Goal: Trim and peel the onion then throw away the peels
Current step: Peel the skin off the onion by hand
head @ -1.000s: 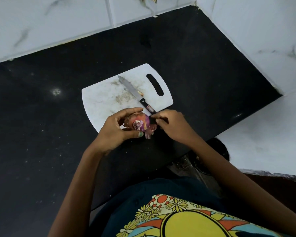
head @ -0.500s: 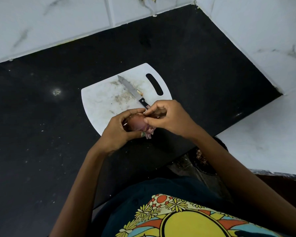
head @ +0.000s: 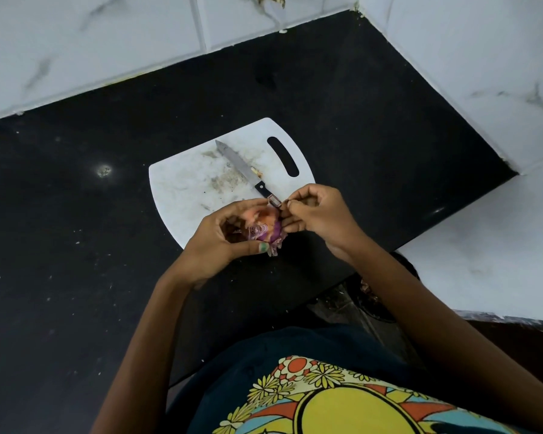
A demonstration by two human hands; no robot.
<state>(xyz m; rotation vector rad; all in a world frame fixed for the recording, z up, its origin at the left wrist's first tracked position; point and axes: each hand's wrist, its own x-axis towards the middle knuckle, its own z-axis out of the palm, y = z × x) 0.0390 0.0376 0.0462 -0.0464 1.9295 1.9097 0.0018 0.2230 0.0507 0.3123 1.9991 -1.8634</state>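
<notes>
1. Onion [head: 264,225], a red one, sits in the person's left hand [head: 223,242], held over the near edge of the white cutting board [head: 182,189], with its cut face and purple rings turned up toward the person.
2. That left hand cups it with fingers curled over the far side and the thumb, its nail painted green, pressed along the near side; it is a closed, wrapping hold.
3. Loose peels [head: 276,244] hang off the onion's right and lower side, papery and purple-pink, just past the thumb tip.
4. The right hand [head: 314,211] is just beside the onion, thumb and forefinger pinched together at its upper right edge; they look closed on a bit of skin, though the piece between them is too small to make out clearly.
5. The other right fingers are curled in toward the palm.
6. A kitchen knife [head: 243,167] lies flat on the board, blade pointing away to the left, black handle ending close by both hands; neither hand holds it.
7. The board rests on a black countertop [head: 76,230].
</notes>
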